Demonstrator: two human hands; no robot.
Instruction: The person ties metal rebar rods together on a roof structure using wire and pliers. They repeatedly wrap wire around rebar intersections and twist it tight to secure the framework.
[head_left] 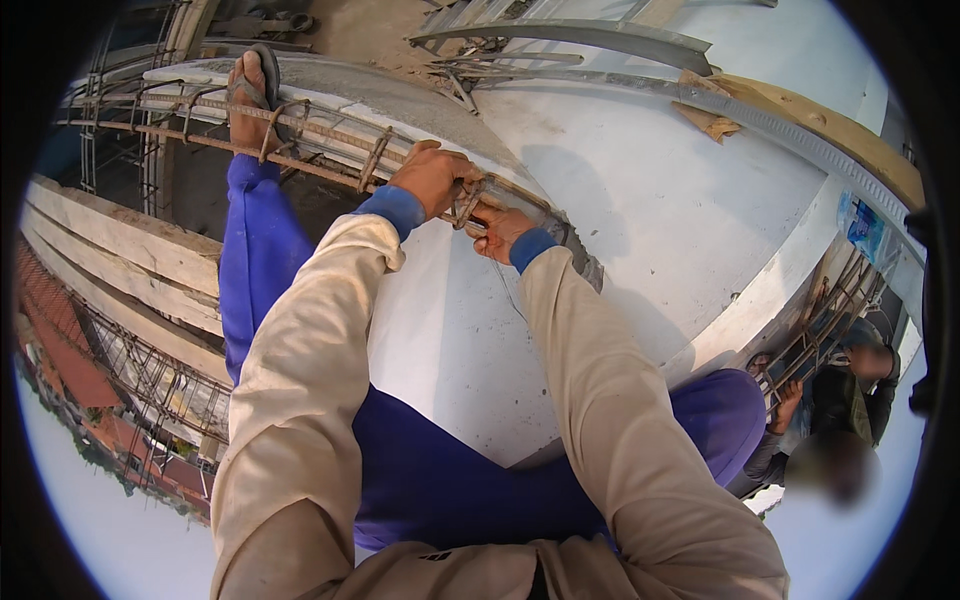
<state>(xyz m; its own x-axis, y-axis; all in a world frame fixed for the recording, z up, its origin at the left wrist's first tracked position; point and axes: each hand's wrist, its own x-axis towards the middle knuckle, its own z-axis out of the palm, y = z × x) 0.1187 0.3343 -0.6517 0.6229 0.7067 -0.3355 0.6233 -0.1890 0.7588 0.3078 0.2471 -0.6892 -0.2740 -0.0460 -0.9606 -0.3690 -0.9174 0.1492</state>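
Fingers of the left hand (430, 178) clamp the end of a rusty rebar cage (375, 158), those of the right hand (504, 234) bend beside them, grip unclear, and the cage runs leftward past a sandaled foot (246, 95).

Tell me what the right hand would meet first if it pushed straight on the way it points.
The right hand would first meet the rusty rebar, which it seems to touch; the left hand appears just beyond, though depth is unclear.
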